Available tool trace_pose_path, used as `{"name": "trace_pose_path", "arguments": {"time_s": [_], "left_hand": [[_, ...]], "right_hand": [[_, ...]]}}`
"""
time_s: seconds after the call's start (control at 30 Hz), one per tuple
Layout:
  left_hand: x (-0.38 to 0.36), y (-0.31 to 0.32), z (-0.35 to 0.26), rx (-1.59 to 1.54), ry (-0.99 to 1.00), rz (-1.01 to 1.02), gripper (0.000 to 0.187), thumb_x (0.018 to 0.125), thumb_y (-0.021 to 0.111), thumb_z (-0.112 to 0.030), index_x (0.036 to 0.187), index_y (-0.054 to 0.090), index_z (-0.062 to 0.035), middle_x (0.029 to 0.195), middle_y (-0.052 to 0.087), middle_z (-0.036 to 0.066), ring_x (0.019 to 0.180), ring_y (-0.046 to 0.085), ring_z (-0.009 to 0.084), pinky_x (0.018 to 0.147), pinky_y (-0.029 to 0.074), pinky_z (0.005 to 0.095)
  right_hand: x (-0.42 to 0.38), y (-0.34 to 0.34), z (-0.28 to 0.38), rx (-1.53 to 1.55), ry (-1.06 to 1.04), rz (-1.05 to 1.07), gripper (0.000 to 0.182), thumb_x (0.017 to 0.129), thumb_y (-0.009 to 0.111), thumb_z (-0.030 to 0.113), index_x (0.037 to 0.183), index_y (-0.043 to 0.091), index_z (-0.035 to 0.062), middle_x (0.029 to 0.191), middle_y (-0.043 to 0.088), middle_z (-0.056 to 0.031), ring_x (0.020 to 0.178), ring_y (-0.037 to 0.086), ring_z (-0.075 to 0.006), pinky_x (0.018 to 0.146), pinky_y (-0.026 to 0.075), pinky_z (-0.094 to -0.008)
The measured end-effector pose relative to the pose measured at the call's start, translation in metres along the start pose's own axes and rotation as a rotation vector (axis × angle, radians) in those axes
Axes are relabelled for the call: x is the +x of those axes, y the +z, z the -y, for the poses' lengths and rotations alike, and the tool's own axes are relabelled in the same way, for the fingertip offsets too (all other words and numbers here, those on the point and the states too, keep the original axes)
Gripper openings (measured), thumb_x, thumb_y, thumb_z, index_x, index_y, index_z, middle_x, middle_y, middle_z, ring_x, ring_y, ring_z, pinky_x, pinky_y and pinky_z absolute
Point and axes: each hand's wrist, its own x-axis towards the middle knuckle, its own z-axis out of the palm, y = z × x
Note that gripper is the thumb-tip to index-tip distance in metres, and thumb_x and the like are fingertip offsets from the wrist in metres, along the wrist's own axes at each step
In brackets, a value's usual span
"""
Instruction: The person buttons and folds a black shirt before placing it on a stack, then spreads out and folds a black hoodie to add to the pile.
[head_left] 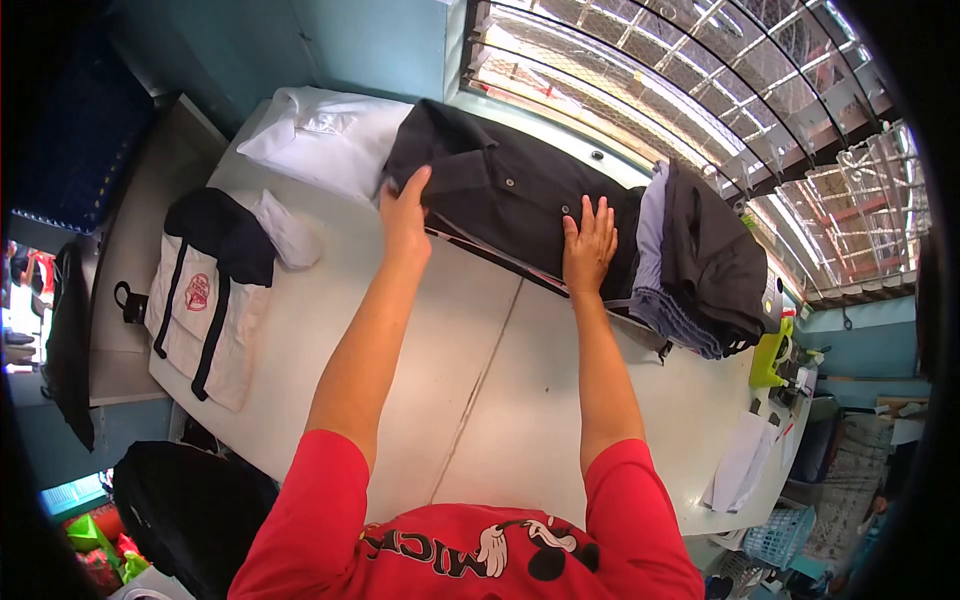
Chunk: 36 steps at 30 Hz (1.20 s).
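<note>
A folded dark shirt (500, 165) with buttons down its front lies along the far side of the table, by the window. My left hand (404, 220) grips its left end near the collar, thumb raised on the near side and the other fingers partly hidden by the cloth. Flat on the shirt's right part rests my right hand (590, 245), fingers stretched out. Just left of the dark shirt lies a white shirt (335, 135). To the right, a stack of folded garments (700, 255) includes dark and light-blue cloth.
On the white table (400, 390), a cream tote bag (215, 315) with black straps lies at left beside a small white cloth (285, 230). Papers (742, 460) and a green container (768, 358) sit at right. A barred window (640, 70) borders the far side.
</note>
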Motion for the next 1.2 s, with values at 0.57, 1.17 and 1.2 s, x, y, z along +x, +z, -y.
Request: {"name": "trace_pose_path", "arguments": {"time_s": [0.57, 1.17, 1.2], "left_hand": [[0.045, -0.018, 0.022, 0.745, 0.652, -0.286, 0.062, 0.070, 0.068, -0.020, 0.116, 0.037, 0.0072, 0.118, 0.039, 0.024, 0.110, 0.039, 0.0337, 0.092, 0.032, 0.0366], [0.079, 0.046, 0.030, 1.794, 0.908, 0.542, 0.052, 0.084, 0.041, -0.046, 0.130, 0.032, -0.0235, 0.137, 0.023, 0.015, 0.125, 0.024, 0.0325, 0.099, 0.019, 0.0508], [0.060, 0.041, 0.017, 1.601, 1.177, 0.438, 0.054, 0.082, 0.048, -0.042, 0.129, 0.035, -0.0193, 0.135, 0.024, 0.017, 0.124, 0.025, 0.0347, 0.099, 0.020, 0.0497]], "right_hand": [[0.005, -0.014, 0.024, -0.118, 0.050, -0.120, 0.049, 0.083, 0.049, 0.035, 0.125, 0.038, 0.0123, 0.135, 0.027, -0.0145, 0.126, 0.022, -0.0317, 0.099, 0.020, -0.0489], [0.044, 0.015, 0.002, -0.121, 0.158, 0.345, 0.056, 0.086, 0.032, 0.051, 0.132, 0.030, 0.0171, 0.138, 0.024, -0.0133, 0.126, 0.020, -0.0356, 0.098, 0.018, -0.0520], [0.045, 0.007, 0.002, -0.065, 0.155, 0.363, 0.056, 0.087, 0.032, 0.049, 0.132, 0.030, 0.0156, 0.137, 0.025, -0.0136, 0.126, 0.021, -0.0355, 0.099, 0.017, -0.0517]]}}
